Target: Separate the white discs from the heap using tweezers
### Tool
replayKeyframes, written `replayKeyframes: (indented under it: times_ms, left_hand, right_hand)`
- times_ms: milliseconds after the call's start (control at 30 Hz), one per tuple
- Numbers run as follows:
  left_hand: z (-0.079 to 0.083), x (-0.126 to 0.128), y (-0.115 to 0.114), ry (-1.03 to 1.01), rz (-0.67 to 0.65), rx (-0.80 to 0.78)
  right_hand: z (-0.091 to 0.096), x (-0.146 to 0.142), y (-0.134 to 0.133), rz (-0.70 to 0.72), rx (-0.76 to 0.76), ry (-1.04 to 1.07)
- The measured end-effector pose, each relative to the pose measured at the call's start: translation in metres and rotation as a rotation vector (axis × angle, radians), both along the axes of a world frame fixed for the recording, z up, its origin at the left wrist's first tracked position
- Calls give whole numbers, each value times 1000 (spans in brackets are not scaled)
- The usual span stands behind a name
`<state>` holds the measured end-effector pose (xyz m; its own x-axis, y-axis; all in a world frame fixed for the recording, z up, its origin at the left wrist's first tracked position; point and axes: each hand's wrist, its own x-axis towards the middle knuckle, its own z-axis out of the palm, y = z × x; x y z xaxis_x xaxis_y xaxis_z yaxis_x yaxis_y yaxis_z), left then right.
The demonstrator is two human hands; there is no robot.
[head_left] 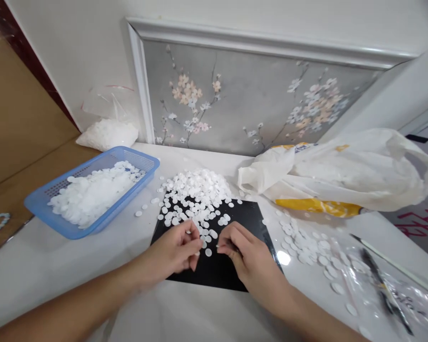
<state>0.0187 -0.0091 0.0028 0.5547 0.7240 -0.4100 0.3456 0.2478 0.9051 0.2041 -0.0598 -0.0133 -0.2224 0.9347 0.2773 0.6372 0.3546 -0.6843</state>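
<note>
Above the black mat (214, 273) both hands face each other at the near side of a heap of small white discs (199, 187). My left hand (180, 247) has its fingers closed in a pinch; what they hold, if anything, is hidden. My right hand (244, 251) is also pinched, with a small white edge at its fingertips that looks like a disc. A few loose discs (209, 252) lie on the mat between the two hands.
At left stands a blue plastic basket (32, 204) full of white pieces, with a clear bag of white material (109, 135) behind it. A white plastic bag (342, 175) lies at right. Nearer are scattered discs (303, 244), a black pen (374, 266) and clear bags (413, 294).
</note>
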Motion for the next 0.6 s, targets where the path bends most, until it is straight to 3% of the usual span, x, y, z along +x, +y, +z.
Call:
replayKeyframes:
  times_ms: [67,100,200,333,467,533,600]
  left_hand:
    - [-1,6,-7,-196,68,-344]
    - [-2,8,-10,-266,96,-439]
    - [-6,13,-15,-348,145,-549]
    - [-4,14,-13,-280,230,-572]
    - [-2,7,0,-202,167,-249]
    - [-4,3,8,-88,116,48]
    - [-7,0,13,155,41,411]
  right_hand:
    - [1,-9,-5,48,88,86]
    - [0,-13,-7,81,118,105]
    - [-5,-24,-11,153,166,120]
    - [-10,-16,-3,239,212,182]
    - [-12,6,16,-72,54,76]
    - [-15,13,23,-145,-38,-11]
    - [-18,16,26,-144,-91,-76]
